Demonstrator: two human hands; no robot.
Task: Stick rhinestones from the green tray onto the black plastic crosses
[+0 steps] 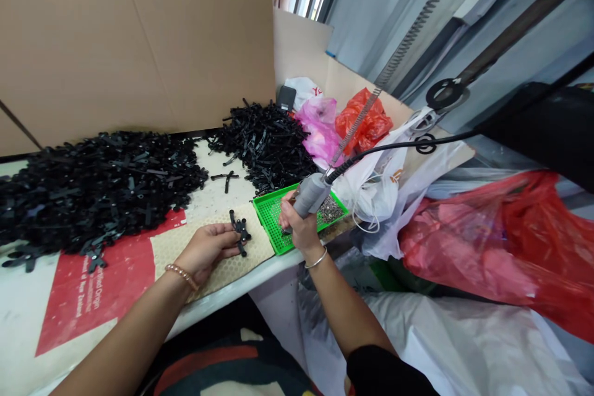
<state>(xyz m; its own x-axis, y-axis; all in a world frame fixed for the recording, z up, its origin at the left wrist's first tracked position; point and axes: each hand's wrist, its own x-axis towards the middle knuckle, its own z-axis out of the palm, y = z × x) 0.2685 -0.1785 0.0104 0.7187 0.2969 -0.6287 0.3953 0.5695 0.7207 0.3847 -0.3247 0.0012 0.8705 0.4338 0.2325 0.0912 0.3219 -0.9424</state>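
Observation:
My left hand (211, 250) pinches a small black jointed plastic part (240, 230) above a beige textured mat (208, 275). In my right hand (297, 226) is a grey electric screwdriver (312, 193), its cord and a coil spring running up to the right. The tool's tip points down over a green perforated tray (271, 213). Small metal screws (330, 209) lie in the tray's right end. My right fingers wrap the tool's body, and its tip is partly hidden by them.
Behind my left hand lies a large heap of black parts (102, 179); a second heap (269, 145) sits behind the tray. A cardboard panel (139, 37) stands at the back. Plastic bags, including a red bag (364, 120), crowd the right. The table edge (223, 291) is near my body.

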